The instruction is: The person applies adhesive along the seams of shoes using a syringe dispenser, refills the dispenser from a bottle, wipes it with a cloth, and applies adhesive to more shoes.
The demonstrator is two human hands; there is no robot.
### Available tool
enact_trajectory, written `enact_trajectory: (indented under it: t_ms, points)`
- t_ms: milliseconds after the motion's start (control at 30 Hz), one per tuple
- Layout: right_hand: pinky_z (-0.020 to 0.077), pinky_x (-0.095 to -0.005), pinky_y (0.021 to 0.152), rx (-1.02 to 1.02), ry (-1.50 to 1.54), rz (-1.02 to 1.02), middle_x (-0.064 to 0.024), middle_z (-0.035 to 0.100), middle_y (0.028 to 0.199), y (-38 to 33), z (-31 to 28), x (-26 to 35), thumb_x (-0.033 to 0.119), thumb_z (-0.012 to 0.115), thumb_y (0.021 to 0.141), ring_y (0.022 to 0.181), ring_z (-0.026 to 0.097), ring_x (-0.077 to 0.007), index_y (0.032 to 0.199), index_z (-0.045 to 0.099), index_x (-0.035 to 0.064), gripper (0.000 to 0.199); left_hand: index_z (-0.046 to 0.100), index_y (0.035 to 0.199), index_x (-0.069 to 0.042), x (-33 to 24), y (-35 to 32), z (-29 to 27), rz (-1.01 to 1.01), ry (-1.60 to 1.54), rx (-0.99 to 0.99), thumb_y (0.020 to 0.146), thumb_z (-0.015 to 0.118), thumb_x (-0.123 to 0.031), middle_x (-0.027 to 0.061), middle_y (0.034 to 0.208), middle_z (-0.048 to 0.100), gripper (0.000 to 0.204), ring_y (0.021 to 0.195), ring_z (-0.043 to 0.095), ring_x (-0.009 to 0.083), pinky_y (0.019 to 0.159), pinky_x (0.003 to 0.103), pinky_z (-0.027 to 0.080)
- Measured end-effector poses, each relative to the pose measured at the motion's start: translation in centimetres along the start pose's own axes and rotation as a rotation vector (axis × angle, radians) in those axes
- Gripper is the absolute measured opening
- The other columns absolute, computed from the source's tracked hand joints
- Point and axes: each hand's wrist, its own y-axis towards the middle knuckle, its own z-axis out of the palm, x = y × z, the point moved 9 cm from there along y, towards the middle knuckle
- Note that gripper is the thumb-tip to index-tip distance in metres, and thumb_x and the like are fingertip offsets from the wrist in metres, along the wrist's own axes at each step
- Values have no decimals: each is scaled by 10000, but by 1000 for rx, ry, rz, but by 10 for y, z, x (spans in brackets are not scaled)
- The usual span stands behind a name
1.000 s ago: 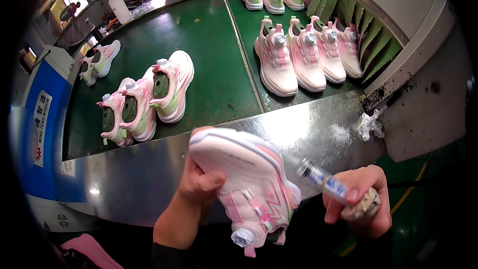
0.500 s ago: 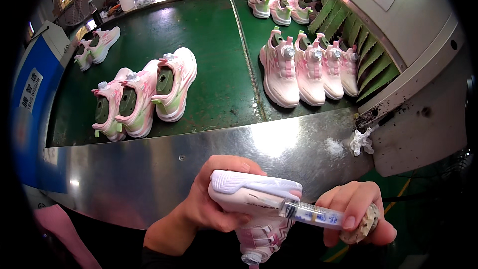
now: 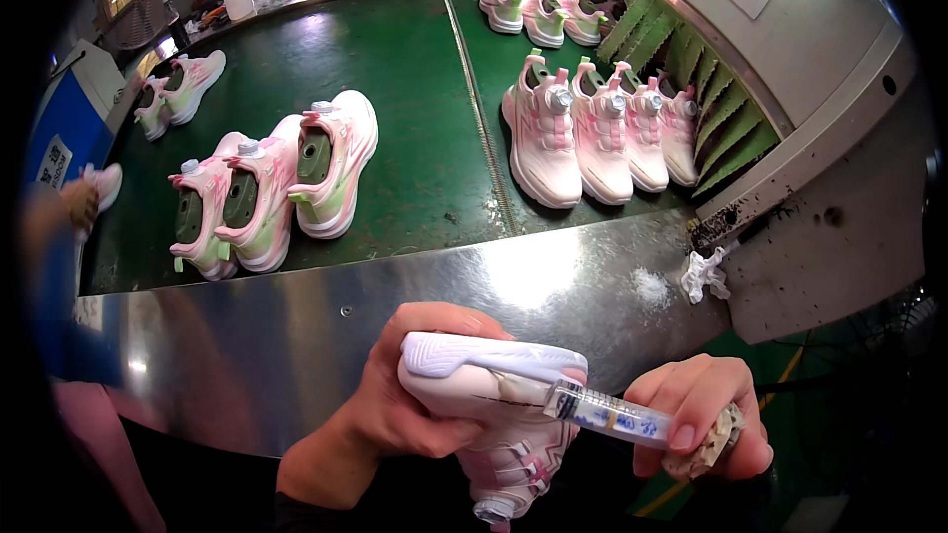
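My left hand (image 3: 420, 390) grips a pale pink sneaker (image 3: 504, 454), turned so that its white sole (image 3: 489, 355) faces up and its dial closure points down. A clear syringe (image 3: 612, 415) with blue marks on its barrel lies in my right hand (image 3: 701, 410), whose fingers are closed around it. A beige, crumpled wrapping (image 3: 713, 442) covers the syringe's rear end under my fingers. The syringe's thin front end reaches the seam between sole and upper; whether it touches there I cannot tell.
Pink-and-green sneakers (image 3: 336, 168) stand on a green conveyor belt (image 3: 415, 69), more (image 3: 543, 133) near a machine's strip curtain (image 3: 736, 133). A metal ledge (image 3: 296, 326) runs before me. White crumpled tissue (image 3: 703, 276) lies right. Another person's hand (image 3: 79, 202) holds a shoe (image 3: 103, 188) at left.
Another person's hand with a shoe has come into view at the far left. The syringe's front has shifted slightly along the sole seam. My grips stay the same; the view has shifted slightly.
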Motion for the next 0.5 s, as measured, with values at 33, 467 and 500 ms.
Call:
enact_trajectory:
  t_ms: [33, 467, 500]
  points:
    - [421, -342, 496, -13, -2, -3, -110, 645, 651, -2, 0, 1, 528, 603, 875, 512, 608, -239, 897, 626, 53, 476, 431, 1198, -30, -1, 0, -1, 1, -6, -9, 622, 709, 50, 173, 1140, 573, 645, 1068, 619, 293, 927, 446, 517]
    - [385, -296, 577, -19, 138, -32, -177, 662, 807, -43, -33, -27, 369, 729, 829, 667, 505, -181, 1017, 642, -70, 485, 394, 1217, -28, 12, -6, -39, -104, 48, -282, 581, 783, -126, 166, 1098, 580, 751, 1008, 601, 251, 863, 376, 507]
    - [383, -292, 577, -28, 143, -26, -167, 665, 825, -48, -35, -31, 366, 736, 821, 677, 508, -181, 1030, 642, -65, 487, 393, 1217, -23, 15, -6, -42, -119, 15, -315, 591, 780, -144, 164, 1089, 582, 745, 1006, 606, 259, 869, 384, 511]
